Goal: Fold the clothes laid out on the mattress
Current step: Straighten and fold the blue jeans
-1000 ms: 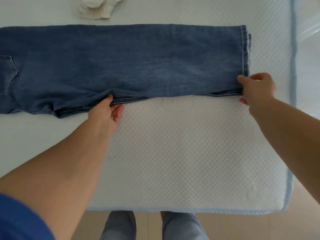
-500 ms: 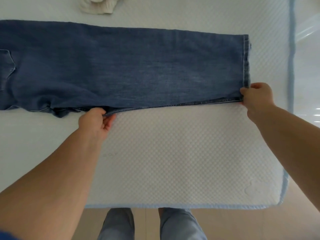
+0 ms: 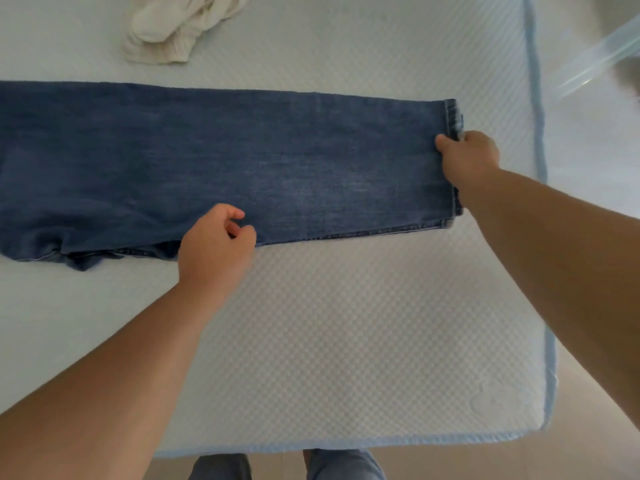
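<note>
A pair of blue jeans (image 3: 242, 161) lies flat across the white mattress (image 3: 346, 323), legs stacked, hems pointing right. My right hand (image 3: 467, 157) grips the hem end (image 3: 452, 112), thumb on top of the denim and fingers round the edge. My left hand (image 3: 214, 244) is over the near seam of the jeans, roughly mid-leg. Its fingers are loosely curled and no fabric shows between them. The waist end runs out of view at the left.
A crumpled cream garment (image 3: 180, 26) lies at the far side of the mattress. The mattress's light-blue piped edge (image 3: 535, 133) runs down the right, with bare floor beyond. My legs (image 3: 287, 465) stand at the near edge.
My left hand has let go of the near seam and shifted right along it. My right hand has moved from the near corner of the hem up to its middle.
</note>
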`<act>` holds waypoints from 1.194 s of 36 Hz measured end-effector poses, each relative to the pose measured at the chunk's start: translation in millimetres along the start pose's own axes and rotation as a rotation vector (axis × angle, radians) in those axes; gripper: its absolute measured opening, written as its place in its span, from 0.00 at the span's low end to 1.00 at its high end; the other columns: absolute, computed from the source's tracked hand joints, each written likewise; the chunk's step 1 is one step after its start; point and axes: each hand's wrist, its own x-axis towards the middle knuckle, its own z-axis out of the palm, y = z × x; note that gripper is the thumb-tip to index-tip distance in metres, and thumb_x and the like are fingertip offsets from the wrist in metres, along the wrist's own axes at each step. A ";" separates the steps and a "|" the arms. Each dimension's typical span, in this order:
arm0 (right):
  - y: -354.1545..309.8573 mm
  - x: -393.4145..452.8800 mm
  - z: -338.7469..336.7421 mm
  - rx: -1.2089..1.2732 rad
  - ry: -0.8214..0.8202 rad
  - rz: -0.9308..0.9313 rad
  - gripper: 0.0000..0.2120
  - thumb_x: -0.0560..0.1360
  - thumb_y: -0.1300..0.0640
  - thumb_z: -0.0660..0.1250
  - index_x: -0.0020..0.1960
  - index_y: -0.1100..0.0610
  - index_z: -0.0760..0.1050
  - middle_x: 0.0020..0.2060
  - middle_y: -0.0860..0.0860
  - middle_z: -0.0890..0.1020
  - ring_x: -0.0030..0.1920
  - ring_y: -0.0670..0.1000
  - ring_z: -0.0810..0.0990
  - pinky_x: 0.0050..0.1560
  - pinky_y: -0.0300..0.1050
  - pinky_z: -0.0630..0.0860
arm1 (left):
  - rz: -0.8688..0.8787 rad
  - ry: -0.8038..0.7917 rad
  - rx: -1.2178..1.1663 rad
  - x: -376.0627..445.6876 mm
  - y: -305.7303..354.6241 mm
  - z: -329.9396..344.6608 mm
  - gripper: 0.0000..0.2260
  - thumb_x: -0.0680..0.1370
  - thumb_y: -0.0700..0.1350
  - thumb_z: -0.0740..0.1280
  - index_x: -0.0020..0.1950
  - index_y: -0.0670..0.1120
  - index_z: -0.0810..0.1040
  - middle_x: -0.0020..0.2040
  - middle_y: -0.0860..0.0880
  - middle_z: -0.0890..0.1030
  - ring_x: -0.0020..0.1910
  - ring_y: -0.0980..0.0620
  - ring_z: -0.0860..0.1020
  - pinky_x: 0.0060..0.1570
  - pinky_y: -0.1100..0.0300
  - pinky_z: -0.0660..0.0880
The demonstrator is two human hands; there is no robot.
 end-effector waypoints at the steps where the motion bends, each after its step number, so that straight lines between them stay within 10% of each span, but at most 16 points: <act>1: 2.8 1.2 0.7 0.003 0.035 -0.035 0.13 0.78 0.50 0.60 0.57 0.58 0.72 0.44 0.50 0.74 0.44 0.52 0.75 0.43 0.46 0.71 | 0.044 0.010 0.073 2.4 2.4 3.3 0.11 0.74 0.47 0.65 0.56 0.50 0.75 0.45 0.53 0.77 0.43 0.53 0.74 0.40 0.58 0.67; 8: 30.6 -1.1 -13.3 -0.060 0.121 -0.011 0.13 0.78 0.50 0.58 0.57 0.56 0.71 0.47 0.50 0.73 0.43 0.51 0.72 0.40 0.42 0.65 | 0.266 -0.092 0.472 3.6 -5.9 15.2 0.30 0.65 0.61 0.73 0.65 0.52 0.74 0.60 0.46 0.70 0.62 0.43 0.64 0.60 0.50 0.54; 19: 68.4 -29.3 -16.7 -0.235 -0.040 -0.047 0.20 0.76 0.46 0.63 0.58 0.61 0.72 0.49 0.56 0.76 0.45 0.54 0.71 0.43 0.45 0.65 | 0.538 0.006 0.244 5.2 -27.6 -1.4 0.04 0.69 0.39 0.74 0.42 0.43 0.85 0.35 0.43 0.79 0.36 0.41 0.76 0.37 0.55 0.71; 26: 66.4 -63.6 -8.3 -0.241 0.035 -0.005 0.27 0.74 0.49 0.67 0.66 0.60 0.64 0.61 0.56 0.70 0.60 0.58 0.70 0.57 0.52 0.69 | 0.392 -0.066 0.305 -0.4 -34.5 -5.1 0.07 0.72 0.37 0.70 0.49 0.41 0.84 0.44 0.40 0.81 0.46 0.39 0.76 0.48 0.51 0.71; 31: 52.5 -119.1 9.6 -0.343 0.148 -0.221 0.32 0.72 0.54 0.66 0.72 0.57 0.58 0.69 0.55 0.60 0.69 0.56 0.59 0.69 0.50 0.51 | 0.230 0.118 0.288 -22.6 -65.1 -36.8 0.10 0.71 0.39 0.70 0.52 0.42 0.82 0.48 0.41 0.79 0.50 0.39 0.74 0.51 0.50 0.69; 43: -11.6 -283.2 196.3 -0.286 -0.501 -0.528 0.14 0.77 0.55 0.63 0.63 0.52 0.72 0.61 0.46 0.70 0.55 0.49 0.74 0.56 0.41 0.72 | -0.093 0.188 0.230 -3.1 -197.5 -112.1 0.29 0.71 0.54 0.70 0.69 0.45 0.68 0.62 0.40 0.73 0.60 0.41 0.70 0.60 0.50 0.66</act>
